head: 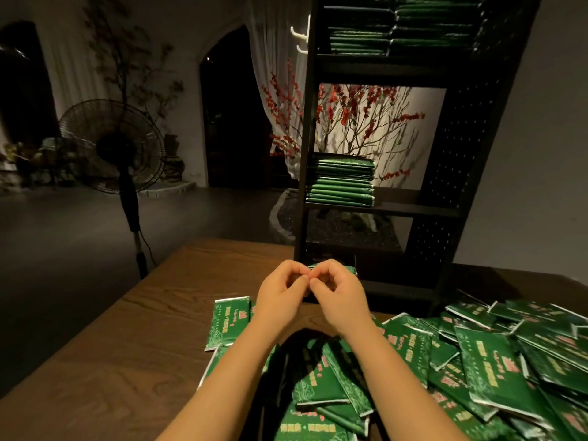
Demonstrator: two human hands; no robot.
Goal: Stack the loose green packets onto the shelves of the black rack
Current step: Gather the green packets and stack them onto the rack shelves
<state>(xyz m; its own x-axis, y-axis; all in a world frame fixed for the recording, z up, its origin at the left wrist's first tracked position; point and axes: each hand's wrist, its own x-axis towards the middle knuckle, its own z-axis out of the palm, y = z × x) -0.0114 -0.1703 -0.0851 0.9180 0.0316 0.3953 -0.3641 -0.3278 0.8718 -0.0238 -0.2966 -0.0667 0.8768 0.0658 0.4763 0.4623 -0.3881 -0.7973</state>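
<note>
Head view, looking down over a wooden table [111, 345]. Both hands meet at the centre, just in front of the foot of the black rack [458, 154]. Left hand [280, 294] and right hand [337, 294] have their fingers curled inward, fingertips nearly touching, and together pinch a small bundle of green packets [331, 268], of which only the far edge shows above the knuckles; how many packets it holds cannot be told. The bundle's long axis appears to run left to right, parallel to the shelf fronts. The rack stands straight ahead of the hands and above them. Its middle shelf [413, 209] carries one tidy stack of packets [340, 181] at its left end, with bare board to the right; the top shelf already holds fuller stacks [397, 27]. Neither hand is clearly nearer the rack. A likely next move is a lift forward and upward, slightly right, onto the open part of the middle shelf. Loose packets [477, 361] lie heaped on the table, mostly to the right.
</note>
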